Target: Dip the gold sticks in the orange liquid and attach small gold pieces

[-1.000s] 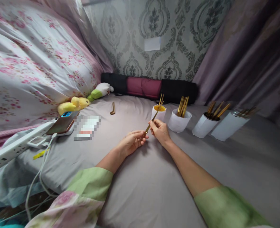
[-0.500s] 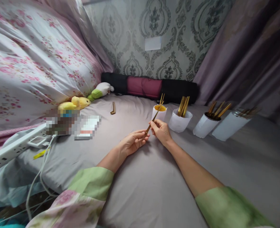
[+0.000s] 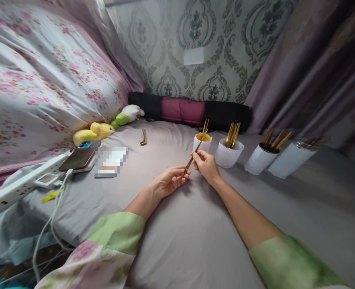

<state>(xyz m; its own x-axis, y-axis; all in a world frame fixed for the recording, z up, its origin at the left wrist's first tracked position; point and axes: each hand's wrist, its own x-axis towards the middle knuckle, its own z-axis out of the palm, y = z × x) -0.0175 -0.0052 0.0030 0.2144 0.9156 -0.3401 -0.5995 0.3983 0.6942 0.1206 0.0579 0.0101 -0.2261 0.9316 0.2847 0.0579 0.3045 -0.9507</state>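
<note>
A slim gold-brown stick slants upward between my hands, its top overlapping the nearest white cup in view. My right hand pinches it around the middle with thumb and fingertips. At its lower end, my left hand has thumb and fingertips closed on the stick, palm turned partly up. That cup has a yellow inside, and thin gold sticks show above it. To its right stands a wider white cup with a bunch of gold sticks.
Two more white holders, a cylinder and a longer one, hold sticks at the right. Bent gold pieces lie on the grey sheet. Leftward are a phone, a power strip, cables and plush toys.
Both hands stay almost in place, with the stick still held between them. Its tilt looks nearly the same.
</note>
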